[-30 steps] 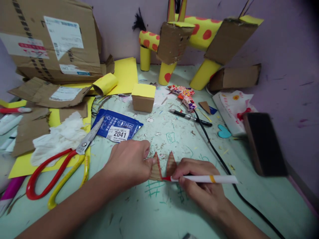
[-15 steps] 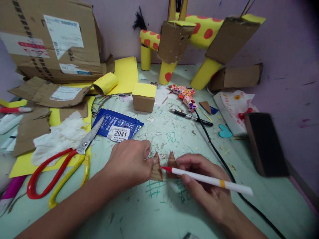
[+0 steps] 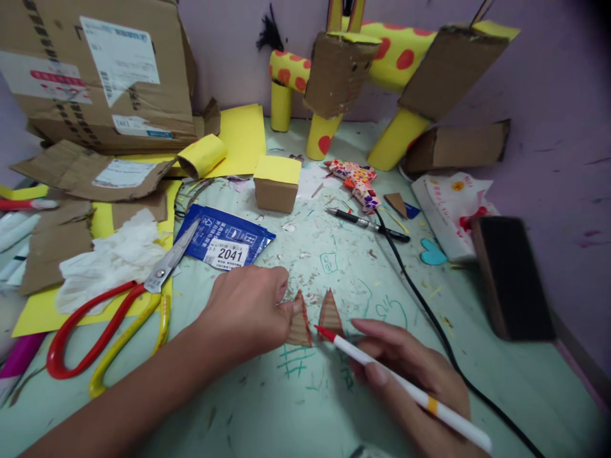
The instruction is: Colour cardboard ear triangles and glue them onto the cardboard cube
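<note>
My left hand (image 3: 248, 308) is closed, its fingertips pressing on a small cardboard triangle (image 3: 300, 329) that lies flat with red along its edges. A second, similar cardboard triangle (image 3: 330, 313) lies just to the right, also red-edged. In my right hand (image 3: 424, 359) is a white felt-tip pen (image 3: 405, 385) with a red tip and an orange band. Its tip is at the gap between the two triangles, near their lower ends; whether it touches the surface I cannot tell. Green marks show on the pale green table (image 3: 267, 407) beneath.
Red-and-yellow-handled scissors (image 3: 160, 273) lie at left, across a blue packet (image 3: 229, 238). A yellow-topped cardboard box (image 3: 277, 191) stands ahead, before a spotted cardboard animal (image 3: 341, 76). A black cable (image 3: 429, 312), pen (image 3: 367, 224) and phone (image 3: 515, 280) are at right.
My right hand has moved right and down with the pen, uncovering the second triangle. The pen tip has shifted slightly right and down. My left hand stays on its triangle.
</note>
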